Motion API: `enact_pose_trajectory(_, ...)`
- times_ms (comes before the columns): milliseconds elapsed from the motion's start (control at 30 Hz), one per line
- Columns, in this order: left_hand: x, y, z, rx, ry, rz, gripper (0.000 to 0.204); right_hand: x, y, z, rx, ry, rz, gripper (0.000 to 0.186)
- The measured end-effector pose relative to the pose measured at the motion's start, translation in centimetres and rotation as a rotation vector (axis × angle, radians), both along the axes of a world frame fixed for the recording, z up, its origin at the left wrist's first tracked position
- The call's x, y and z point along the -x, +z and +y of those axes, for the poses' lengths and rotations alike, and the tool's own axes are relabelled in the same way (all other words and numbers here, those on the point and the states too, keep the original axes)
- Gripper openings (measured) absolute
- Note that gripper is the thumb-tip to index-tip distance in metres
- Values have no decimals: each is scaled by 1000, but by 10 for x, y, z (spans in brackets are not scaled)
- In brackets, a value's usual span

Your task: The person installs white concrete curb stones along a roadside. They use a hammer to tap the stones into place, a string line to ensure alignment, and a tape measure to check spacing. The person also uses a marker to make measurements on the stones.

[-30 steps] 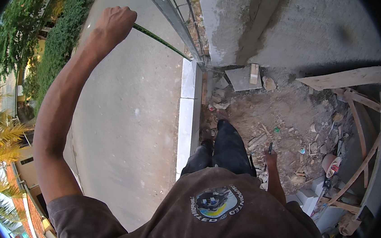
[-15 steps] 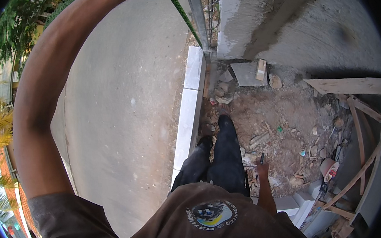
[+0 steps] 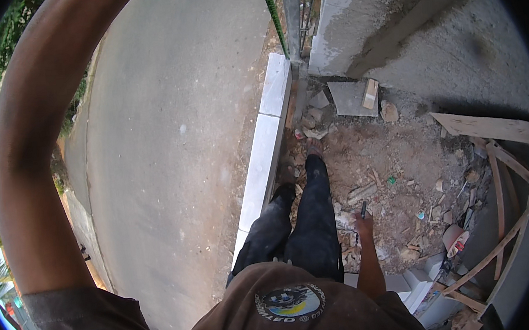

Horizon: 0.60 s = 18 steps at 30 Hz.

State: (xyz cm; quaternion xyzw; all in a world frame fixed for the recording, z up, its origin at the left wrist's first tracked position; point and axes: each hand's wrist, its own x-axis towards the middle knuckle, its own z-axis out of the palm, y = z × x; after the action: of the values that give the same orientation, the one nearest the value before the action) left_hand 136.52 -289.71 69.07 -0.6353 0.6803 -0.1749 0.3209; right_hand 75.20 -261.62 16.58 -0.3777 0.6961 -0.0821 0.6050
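My left arm [image 3: 37,153] reaches up past the top edge, with its hand out of the picture. A green-and-black tape-like strip [image 3: 271,7] runs down beside a metal post [image 3: 292,18] to the end of a row of white blocks [image 3: 256,153]. My right hand [image 3: 364,222] is low at my side, closed around a small dark pen-like object [image 3: 364,208]. Below me, my legs [image 3: 312,223] stand beside the blocks on rubble-strewn dirt.
A paved road [image 3: 149,143] runs left of the blocks. A grey rendered wall [image 3: 429,31] is at the upper right, above a loose slab [image 3: 350,98]. A plank [image 3: 481,127], wooden braces [image 3: 504,244] and more white blocks [image 3: 416,284] are on the right.
My left arm has risen until its hand has left the picture, and the green strip now hangs more upright. The surroundings shift slightly in the view. My right hand still holds the dark object.
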Motion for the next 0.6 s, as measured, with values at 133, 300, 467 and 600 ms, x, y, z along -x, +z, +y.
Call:
enact_pose_trajectory(133, 5, 1, -4, -39, -37, -56, 10, -4, -12, -5, -8, 19, -24, 14)
enact_pose_trajectory(300, 7, -1, 3, 45, -108, 4, 12, -24, -68, -25, 13, 73, -35, 20)
enact_pose_trajectory(467, 15, -22, 18, 120, -87, -24, 14, -147, -10, -93, -19, 50, -126, 31)
enact_pose_trajectory(600, 28, -14, 26, 83, -140, -85, 14, -211, -4, -129, 67, 171, -202, 31)
